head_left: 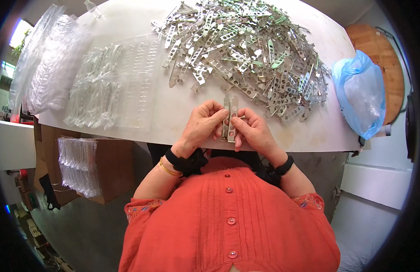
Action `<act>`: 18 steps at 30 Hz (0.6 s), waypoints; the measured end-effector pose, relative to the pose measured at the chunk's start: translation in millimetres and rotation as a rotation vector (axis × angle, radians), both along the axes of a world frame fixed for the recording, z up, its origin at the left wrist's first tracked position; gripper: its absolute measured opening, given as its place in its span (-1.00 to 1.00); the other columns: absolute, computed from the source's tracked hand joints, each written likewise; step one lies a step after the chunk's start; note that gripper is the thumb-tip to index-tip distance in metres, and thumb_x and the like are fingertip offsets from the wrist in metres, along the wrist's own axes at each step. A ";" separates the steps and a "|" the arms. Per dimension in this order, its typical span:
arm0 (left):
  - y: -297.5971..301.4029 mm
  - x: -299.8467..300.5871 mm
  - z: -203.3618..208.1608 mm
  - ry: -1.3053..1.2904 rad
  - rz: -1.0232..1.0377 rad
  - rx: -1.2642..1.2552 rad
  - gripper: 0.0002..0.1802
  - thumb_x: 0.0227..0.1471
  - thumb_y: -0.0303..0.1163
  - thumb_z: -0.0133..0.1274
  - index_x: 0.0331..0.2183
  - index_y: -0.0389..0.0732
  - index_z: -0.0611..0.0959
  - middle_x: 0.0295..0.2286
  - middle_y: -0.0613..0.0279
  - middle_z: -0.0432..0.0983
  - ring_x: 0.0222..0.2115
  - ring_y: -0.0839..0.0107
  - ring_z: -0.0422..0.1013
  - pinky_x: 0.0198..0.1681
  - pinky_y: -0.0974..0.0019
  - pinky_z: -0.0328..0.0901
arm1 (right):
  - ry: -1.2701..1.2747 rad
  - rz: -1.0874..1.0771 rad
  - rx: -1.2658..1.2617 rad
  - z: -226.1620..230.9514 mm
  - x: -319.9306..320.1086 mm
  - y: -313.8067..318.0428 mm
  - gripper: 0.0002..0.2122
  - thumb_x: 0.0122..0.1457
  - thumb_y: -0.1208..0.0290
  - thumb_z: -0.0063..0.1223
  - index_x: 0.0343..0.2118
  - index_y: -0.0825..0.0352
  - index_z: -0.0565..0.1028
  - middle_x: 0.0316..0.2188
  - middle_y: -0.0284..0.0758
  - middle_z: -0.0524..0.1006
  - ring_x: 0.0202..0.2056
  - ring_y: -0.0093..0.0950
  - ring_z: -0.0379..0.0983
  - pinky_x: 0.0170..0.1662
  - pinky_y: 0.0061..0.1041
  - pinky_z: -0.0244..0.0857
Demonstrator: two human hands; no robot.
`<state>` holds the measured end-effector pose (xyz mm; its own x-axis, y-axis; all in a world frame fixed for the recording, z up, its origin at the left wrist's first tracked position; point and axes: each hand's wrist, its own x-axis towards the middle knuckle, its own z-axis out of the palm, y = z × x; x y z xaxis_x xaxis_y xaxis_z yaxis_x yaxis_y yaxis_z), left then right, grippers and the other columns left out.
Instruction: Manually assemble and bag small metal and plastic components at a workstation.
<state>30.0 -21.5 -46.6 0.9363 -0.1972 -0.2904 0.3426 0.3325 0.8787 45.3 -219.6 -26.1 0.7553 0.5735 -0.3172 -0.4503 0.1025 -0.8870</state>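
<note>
My left hand point(202, 124) and my right hand point(254, 131) meet just over the near edge of the white table point(164, 113). Together they pinch two flat perforated metal strips point(230, 119), held upright side by side between thumbs and fingertips. A big heap of the same silvery metal strips point(246, 50) lies on the table just beyond my hands, spreading to the right. Black straps sit on both wrists, and a gold bangle on the left.
Clear plastic blister trays point(115, 81) lie on the table's left half, with bundles of clear bags point(47, 59) further left. A blue plastic bag point(360, 93) hangs at the right edge. A cardboard box with more clear trays point(81, 167) stands below left.
</note>
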 end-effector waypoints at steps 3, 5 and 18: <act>0.6 -1.1 4.0 0.019 0.001 -0.013 -0.81 0.24 -0.31 0.09 -0.28 -0.23 0.52 -0.55 0.36 0.51 -0.70 0.68 0.34 -0.70 0.58 0.21 | 0.010 -0.005 0.001 0.4 0.4 1.7 -0.83 0.39 0.33 -0.07 -0.15 0.34 0.38 -0.50 -0.40 0.50 -0.67 -0.64 0.45 -0.62 -0.62 0.39; 1.6 -1.2 6.4 0.024 -0.001 -0.008 -0.81 0.24 -0.30 0.09 -0.27 -0.23 0.52 -0.56 0.37 0.50 -0.71 0.67 0.34 -0.70 0.57 0.21 | 0.000 -0.001 -0.014 -0.8 0.6 2.6 -0.83 0.39 0.32 -0.07 -0.16 0.34 0.38 -0.51 -0.41 0.49 -0.67 -0.65 0.44 -0.62 -0.62 0.38; -1.4 1.0 8.6 0.020 -0.023 0.051 -0.81 0.25 -0.31 0.09 -0.28 -0.25 0.54 -0.59 0.39 0.47 -0.71 0.67 0.33 -0.69 0.56 0.21 | -0.052 0.034 -0.109 0.9 -1.3 4.4 -0.80 0.39 0.30 -0.06 -0.16 0.36 0.40 -0.61 -0.44 0.48 -0.69 -0.67 0.42 -0.65 -0.67 0.29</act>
<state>31.0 -22.9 -38.1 0.9257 -0.2034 -0.3189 0.3670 0.2793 0.8873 44.0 -215.2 -25.3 0.7532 0.5633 -0.3397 -0.4050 -0.0099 -0.9143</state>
